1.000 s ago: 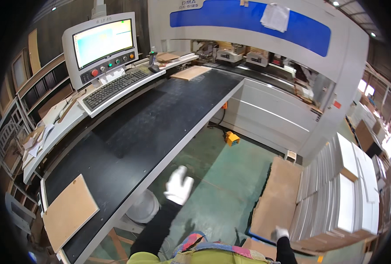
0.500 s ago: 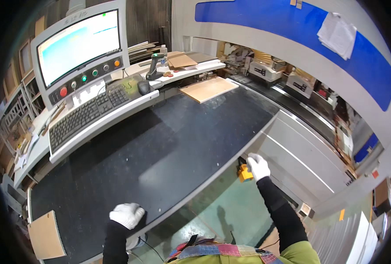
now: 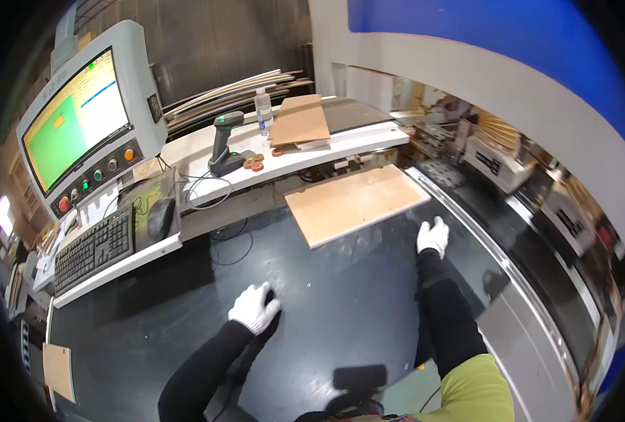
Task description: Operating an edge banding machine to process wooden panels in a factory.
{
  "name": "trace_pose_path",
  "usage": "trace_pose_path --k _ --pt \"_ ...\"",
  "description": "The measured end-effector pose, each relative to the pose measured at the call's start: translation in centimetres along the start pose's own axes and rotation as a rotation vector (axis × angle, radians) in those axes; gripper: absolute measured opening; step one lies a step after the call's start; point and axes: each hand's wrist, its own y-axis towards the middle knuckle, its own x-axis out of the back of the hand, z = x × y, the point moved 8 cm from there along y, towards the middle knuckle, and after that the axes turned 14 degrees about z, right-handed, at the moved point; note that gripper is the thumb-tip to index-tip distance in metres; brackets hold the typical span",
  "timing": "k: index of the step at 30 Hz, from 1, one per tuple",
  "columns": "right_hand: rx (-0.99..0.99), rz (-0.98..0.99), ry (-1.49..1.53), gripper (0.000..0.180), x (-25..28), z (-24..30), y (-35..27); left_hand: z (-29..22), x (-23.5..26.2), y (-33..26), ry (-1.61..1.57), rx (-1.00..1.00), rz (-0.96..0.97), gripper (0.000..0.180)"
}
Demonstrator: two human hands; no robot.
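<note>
A rectangular wooden board [image 3: 358, 204] with a pale edge lies flat on the black tabletop [image 3: 333, 288], against its far side. My right hand [image 3: 433, 238], in a white glove, reaches out just off the board's near right corner. Its thumb and fingers are parted with nothing between them, and a small gap shows between glove and board. Over the middle of the tabletop is my left hand [image 3: 254, 309], gloved in white too, its thumb spread from the fingers, holding nothing. It is farther from the board than the right.
Left, a monitor panel [image 3: 80, 119] stands above a keyboard [image 3: 98, 246] and a mouse [image 3: 160, 218] on a shelf. A scanner [image 3: 224, 144], tape rolls [image 3: 254, 162] and a bottle [image 3: 264, 111] sit behind. Machine heads [image 3: 499, 158] stand right; another board [image 3: 59, 371] lies near left.
I have leaned forward over the tabletop. Both hands have moved away from me: the right from beyond the near edge to beside the board, the left inward, its fingers now spread.
</note>
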Motion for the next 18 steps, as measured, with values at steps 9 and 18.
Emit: trace_pose_path --k 9,18 --pt "0.244 0.220 -0.251 0.055 -7.0 1.8 16.0 -4.4 0.2 18.7 -0.073 0.455 -0.236 0.048" --pt "0.337 0.391 -0.197 0.065 -7.5 1.9 14.7 -4.3 -0.7 15.1 -0.102 0.541 -0.311 0.031"
